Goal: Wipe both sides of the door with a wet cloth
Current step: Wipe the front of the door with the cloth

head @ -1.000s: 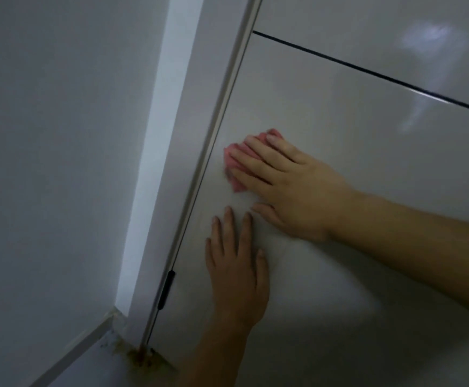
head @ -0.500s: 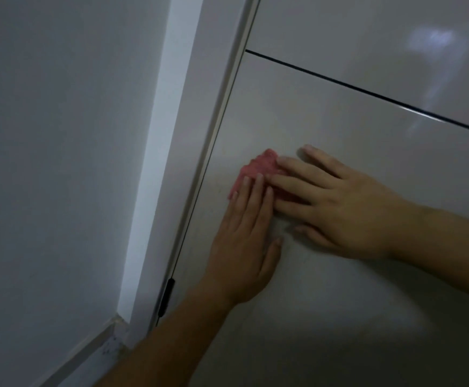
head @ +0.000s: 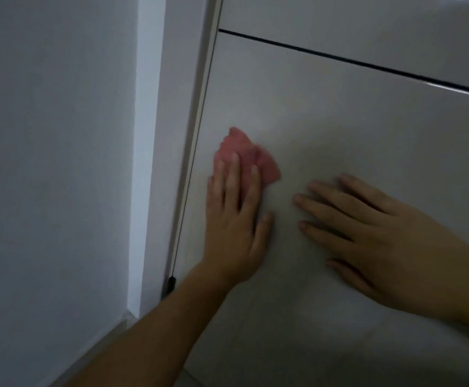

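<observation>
A pink cloth [head: 248, 152] lies flat against the pale grey door [head: 339, 121], close to its hinge edge. My left hand [head: 234, 219] presses the cloth to the door with straight fingers, and part of the cloth is hidden under them. My right hand [head: 381, 233] rests flat on the door to the right of the cloth, fingers spread, apart from the cloth. A thin dark groove [head: 353, 62] runs across the door above both hands.
The white door frame [head: 177, 135] stands just left of the cloth, with a black hinge [head: 171, 284] low on it. A plain white wall [head: 54, 163] fills the left side and meets the floor at a skirting strip [head: 93, 344].
The cloth has passed from under my right hand to under my left hand. My left hand slid up and left with it. My right hand drew back to the right.
</observation>
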`<state>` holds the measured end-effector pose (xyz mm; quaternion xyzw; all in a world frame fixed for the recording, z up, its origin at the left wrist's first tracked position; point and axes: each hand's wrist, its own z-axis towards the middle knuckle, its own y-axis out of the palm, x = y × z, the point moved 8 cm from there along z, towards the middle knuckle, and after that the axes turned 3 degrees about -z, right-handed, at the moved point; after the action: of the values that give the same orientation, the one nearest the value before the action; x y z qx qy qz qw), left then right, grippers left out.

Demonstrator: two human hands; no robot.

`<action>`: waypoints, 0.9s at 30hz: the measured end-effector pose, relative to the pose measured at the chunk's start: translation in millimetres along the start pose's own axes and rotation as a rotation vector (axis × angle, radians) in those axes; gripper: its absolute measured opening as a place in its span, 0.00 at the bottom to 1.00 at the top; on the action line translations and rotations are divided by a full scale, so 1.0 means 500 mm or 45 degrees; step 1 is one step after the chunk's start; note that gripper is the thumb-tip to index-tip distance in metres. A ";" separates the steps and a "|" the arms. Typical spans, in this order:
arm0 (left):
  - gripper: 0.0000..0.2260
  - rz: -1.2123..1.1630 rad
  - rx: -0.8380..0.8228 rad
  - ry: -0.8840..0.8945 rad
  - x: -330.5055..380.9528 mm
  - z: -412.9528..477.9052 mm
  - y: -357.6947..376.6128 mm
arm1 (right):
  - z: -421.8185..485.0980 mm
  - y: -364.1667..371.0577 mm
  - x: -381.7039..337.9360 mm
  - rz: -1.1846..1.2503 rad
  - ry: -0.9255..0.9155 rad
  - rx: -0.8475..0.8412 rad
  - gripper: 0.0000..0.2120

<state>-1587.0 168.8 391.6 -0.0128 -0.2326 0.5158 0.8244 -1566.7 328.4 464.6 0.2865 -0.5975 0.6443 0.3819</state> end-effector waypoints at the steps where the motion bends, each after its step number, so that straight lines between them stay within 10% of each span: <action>1: 0.31 0.029 -0.035 0.009 0.023 -0.023 0.008 | -0.008 -0.001 -0.005 0.006 0.008 0.015 0.25; 11: 0.32 -0.036 -0.025 -0.109 -0.008 0.086 -0.029 | -0.043 0.017 -0.026 -0.007 0.100 0.039 0.28; 17: 0.28 -0.008 -0.186 0.301 0.143 0.047 0.032 | -0.110 0.015 -0.050 0.079 0.221 0.056 0.30; 27: 0.30 -0.013 -0.262 0.064 0.153 0.021 0.027 | -0.131 0.024 -0.055 0.133 0.248 0.121 0.33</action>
<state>-1574.9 238.2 425.6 -0.1092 -0.2638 0.4846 0.8268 -1556.2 389.3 427.3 0.2087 -0.5403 0.7158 0.3901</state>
